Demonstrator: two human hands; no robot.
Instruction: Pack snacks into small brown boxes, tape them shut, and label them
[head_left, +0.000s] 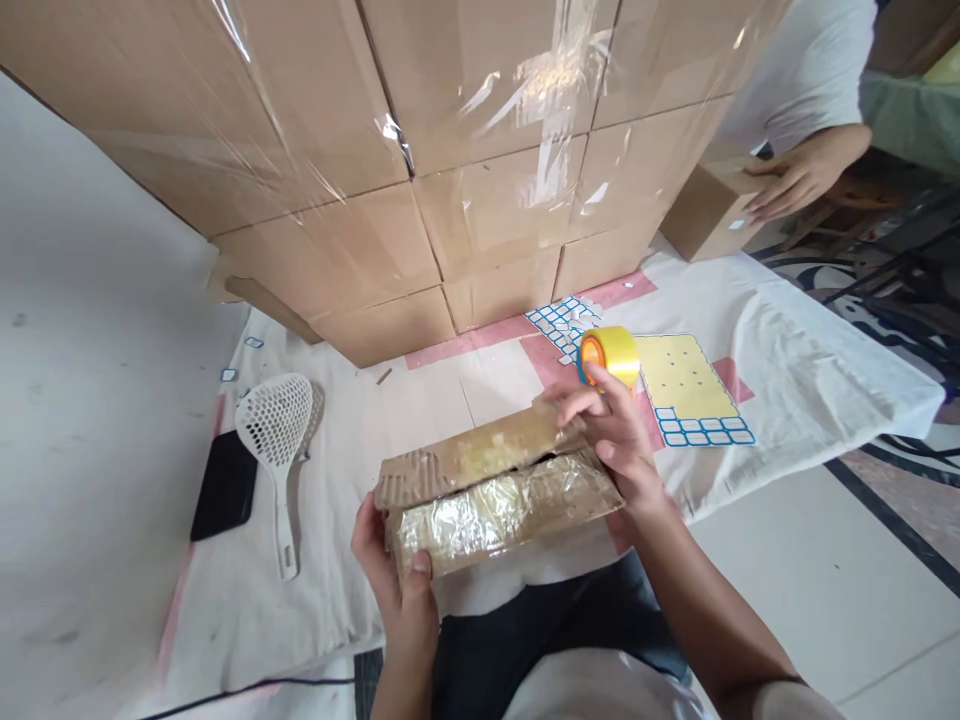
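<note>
A worn cardboard box (pixel 502 515) with shiny packing tape on it is held above the table near my body. Its long top flap (pixel 457 455) is slightly raised, with a narrow dark gap along the seam. My left hand (pixel 401 560) grips the left end, thumb on the near face and fingers behind. At the right end my right hand (pixel 615 435) has its fingers bent over the flap and its thumb by the corner. Just beyond that hand stands a yellow roll of tape (pixel 619 355) with an orange core.
Tape-wrapped cartons (pixel 502 215) form a wall at the back. On the cloth-covered table (pixel 352 430) lie a white slotted skimmer (pixel 276 420), a black phone-like slab (pixel 225 487) and a sheet of blue-edged labels (pixel 690 385). Another person's hand (pixel 810 170) rests on a small carton (pixel 712 210).
</note>
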